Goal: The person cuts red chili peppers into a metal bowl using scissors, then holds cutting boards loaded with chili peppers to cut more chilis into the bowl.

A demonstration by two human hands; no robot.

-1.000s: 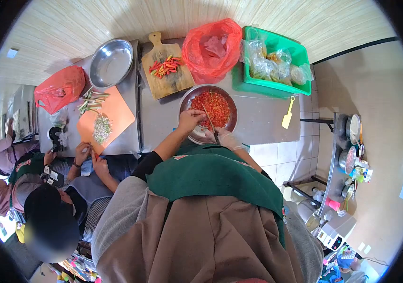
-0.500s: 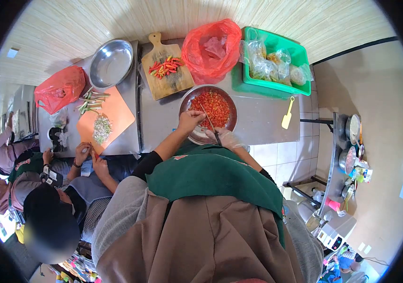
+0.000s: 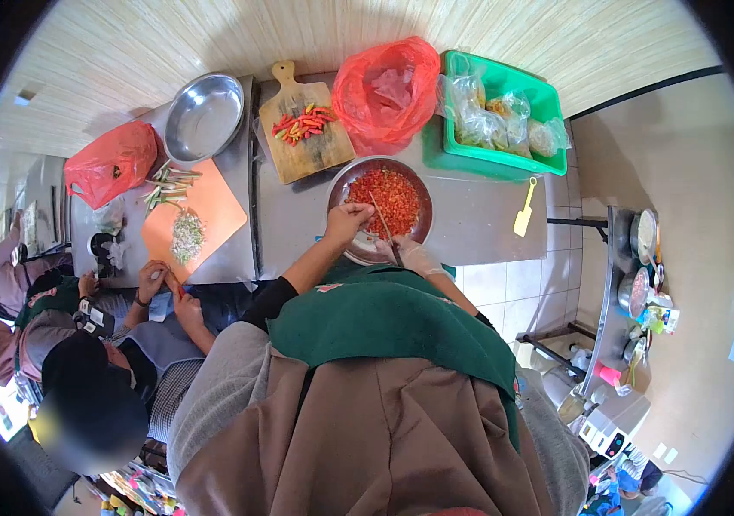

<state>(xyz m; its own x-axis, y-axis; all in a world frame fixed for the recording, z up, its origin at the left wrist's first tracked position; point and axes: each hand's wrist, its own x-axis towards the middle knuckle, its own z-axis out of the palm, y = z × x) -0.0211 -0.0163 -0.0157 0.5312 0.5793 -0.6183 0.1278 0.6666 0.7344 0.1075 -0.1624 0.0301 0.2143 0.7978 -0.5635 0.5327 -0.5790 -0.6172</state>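
Red chili bits (image 3: 397,193) under a thin knife (image 3: 382,216)

The knife is over a round metal bowl (image 3: 426,211) on the tabletop (image 3: 479,224), close to the person's green apron (image 3: 401,310). It is long and skinny. Its tip points away from the person and leans a bit left. Its dark handle points back toward the apron.

The right hand (image 3: 418,256) wears a see-through glove, and its fingers curl around the handle. The left hand (image 3: 348,222) is bare. Its fingers are pinched close together just beside the blade, but I cannot tell if they hold something small. This hand covers some of the bowl's left side.

A big red bag (image 3: 384,99) stands right behind the bowl, in the way on the far side. Right of it is a green tub (image 3: 546,99) with little bags inside. Back left lies a wooden board (image 3: 311,156) with whole chilies (image 3: 302,125). A yellow scraper (image 3: 523,217) lies off to the right. Farther left, another person's hands (image 3: 152,277) are by an orange mat (image 3: 223,205).
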